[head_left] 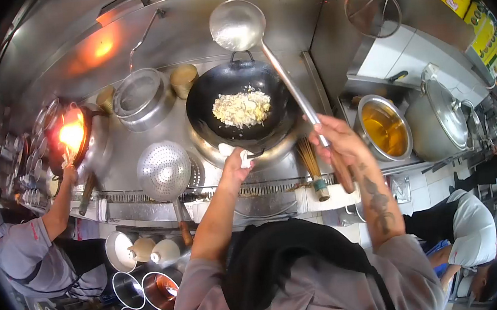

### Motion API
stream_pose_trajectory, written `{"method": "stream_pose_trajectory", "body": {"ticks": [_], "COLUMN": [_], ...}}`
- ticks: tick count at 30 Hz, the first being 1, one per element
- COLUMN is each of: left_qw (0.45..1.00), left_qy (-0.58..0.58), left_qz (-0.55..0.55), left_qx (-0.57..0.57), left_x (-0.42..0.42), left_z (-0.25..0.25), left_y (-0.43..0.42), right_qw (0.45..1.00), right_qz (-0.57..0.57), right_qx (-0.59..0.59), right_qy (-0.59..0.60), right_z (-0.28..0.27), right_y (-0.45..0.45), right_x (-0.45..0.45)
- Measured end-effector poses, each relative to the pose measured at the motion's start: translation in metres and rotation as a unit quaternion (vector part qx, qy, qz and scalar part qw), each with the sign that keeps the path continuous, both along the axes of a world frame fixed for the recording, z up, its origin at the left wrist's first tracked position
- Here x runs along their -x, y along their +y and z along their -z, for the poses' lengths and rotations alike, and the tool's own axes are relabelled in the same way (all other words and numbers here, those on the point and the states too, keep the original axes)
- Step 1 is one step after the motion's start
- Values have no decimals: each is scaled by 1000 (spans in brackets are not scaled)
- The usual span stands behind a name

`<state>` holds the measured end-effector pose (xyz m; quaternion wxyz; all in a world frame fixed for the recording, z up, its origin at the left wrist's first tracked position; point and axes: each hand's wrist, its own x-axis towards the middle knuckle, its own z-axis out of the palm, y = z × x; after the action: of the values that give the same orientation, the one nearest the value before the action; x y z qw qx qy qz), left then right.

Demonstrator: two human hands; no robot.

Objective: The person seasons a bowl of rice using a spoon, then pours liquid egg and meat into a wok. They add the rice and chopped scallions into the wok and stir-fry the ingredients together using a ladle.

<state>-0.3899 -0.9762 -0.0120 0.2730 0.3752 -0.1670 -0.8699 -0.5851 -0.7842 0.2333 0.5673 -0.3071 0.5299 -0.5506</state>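
"Fingers of the right hand (346,139) were wrapped round the ladle (287,82), close to where metal met wood," I reported from my far-off desk.

"Why up there?"

"For leverage, I judged. Its bowl was raised to the upper middle of my frame, which left the food beneath uncovered."

"And the left hand (235,167)?"

"Closed on a white cloth (226,149) at the near handle of the wok (283,116). I took the cloth as a guard against hot metal. How far the fingers curled underneath, I couldn't tell."

"Where was the food?"

"Heaped in the wok at the centre of my view: pale, rice-like grains (243,109) with yellowish bits, gathered low in the bowl, where the curve would collect them."

"Anything alongside?"

"Right of centre, a bamboo brush (313,170) stood beside the wok, and past it a metal pot (373,105) of amber liquid. Both sat on the ladle's side, probably for easy reach. Left of centre I had a perforated strainer (165,170), handle toward the wearer, presumably for a quick grab."
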Motion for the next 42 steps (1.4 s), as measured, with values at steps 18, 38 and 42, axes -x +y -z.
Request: {"method": "stream_pose_trajectory", "body": {"ticks": [18,38,42], "left_qw": [1000,996,997], "left_qy": [16,-12,-11], "left_qz": [-16,-8,6], "left_qx": [-20,-84,-77], "left_x": [0,2,1], "left_z": [-7,-30,-18], "left_y": [5,5,0], "right_qw": [952,866,881], "right_qz": [-16,44,-28], "right_qx": [-111,-109,-81], "right_qy": [285,486,465], "right_z": [140,137,157], "right_y": [-74,-115,-129], "right_x": [10,46,22]}}
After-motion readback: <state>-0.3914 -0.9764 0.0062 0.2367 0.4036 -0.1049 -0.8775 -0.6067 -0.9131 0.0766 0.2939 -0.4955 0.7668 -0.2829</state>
